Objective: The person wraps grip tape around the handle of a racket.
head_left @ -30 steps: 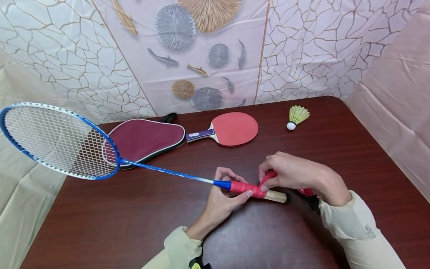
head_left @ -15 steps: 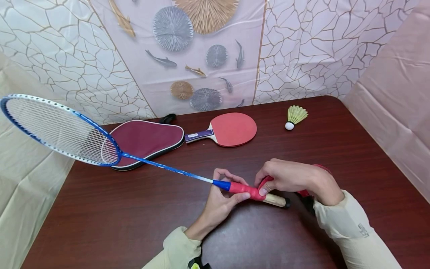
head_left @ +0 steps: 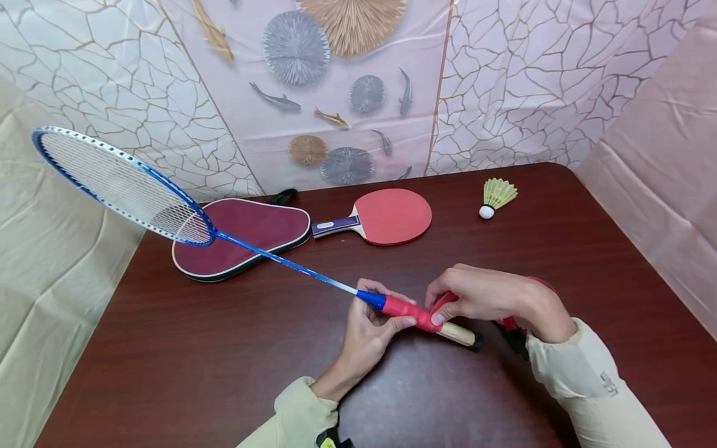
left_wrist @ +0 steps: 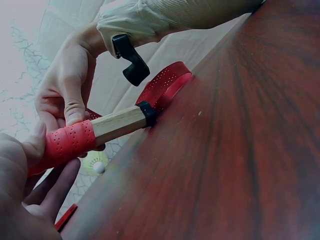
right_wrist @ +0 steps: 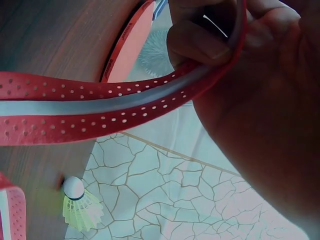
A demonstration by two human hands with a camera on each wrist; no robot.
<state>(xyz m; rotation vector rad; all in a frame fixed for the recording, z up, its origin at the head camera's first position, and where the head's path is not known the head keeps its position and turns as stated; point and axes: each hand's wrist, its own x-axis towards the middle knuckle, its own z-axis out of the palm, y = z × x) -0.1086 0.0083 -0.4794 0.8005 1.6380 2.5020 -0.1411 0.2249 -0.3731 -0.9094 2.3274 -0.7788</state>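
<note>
A blue and white badminton racket (head_left: 285, 261) is held up at a slant, its head toward the far left. Red perforated grip tape (left_wrist: 70, 140) wraps the upper part of its handle. Bare wood (left_wrist: 120, 123) with a black end cap shows below the wrap. My left hand (head_left: 364, 339) grips the wrapped part between thumb and fingers. At the wrap's lower edge my right hand (head_left: 487, 295) pinches the loose grip tape. In the right wrist view this loose tape (right_wrist: 100, 107) runs out from the fingers, a pale strip along its middle.
A red table tennis bat (head_left: 394, 216) lies at the back of the brown table (head_left: 168, 361). Left of it is a maroon bat case (head_left: 246, 230), partly behind the racket head. A yellow shuttlecock (head_left: 495, 198) lies at the back right. Patterned cloth (head_left: 515, 81) hangs behind the table.
The racket has turned about its handle and its head has swung upward and right, showing narrower. Both hands stay at the handle, still holding the racket and the tape.
</note>
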